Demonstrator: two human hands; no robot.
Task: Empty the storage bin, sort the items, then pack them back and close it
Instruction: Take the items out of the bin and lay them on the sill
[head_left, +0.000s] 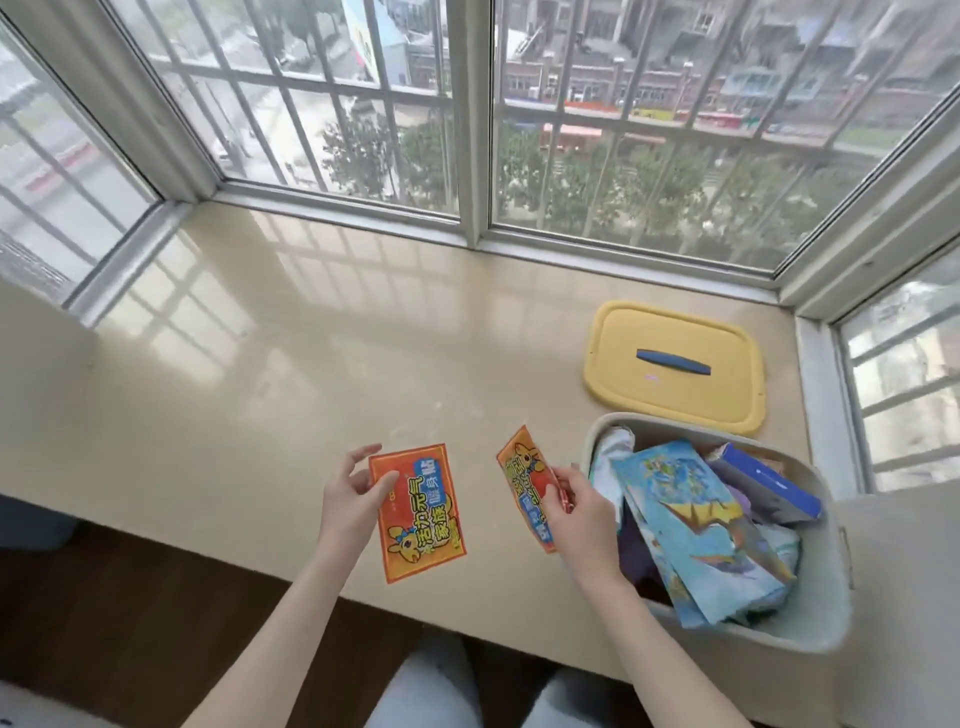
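Left hand (353, 493) pinches one orange packet (423, 514) by its edge, right hand (571, 514) pinches a second orange packet (522, 483); such light edge grips could let either slip off the sill (260, 364).

Right hand (576, 514) covers the near half of the tilted orange packet (524, 483); the print is too foreshortened to read. Left hand (350, 499): the thumb overlaps the flat orange packet (423, 514) near the sill's (260, 364) front edge, and fingers beneath it cannot be told. In the storage bin (831, 597), at the sill's front right corner, a blue picture packet (696, 525) buries a purple thing (636, 545) and white cloth (613, 457), neither identifiable. The pink mark (650, 378) on the yellow lid (675, 405) is too small to read.
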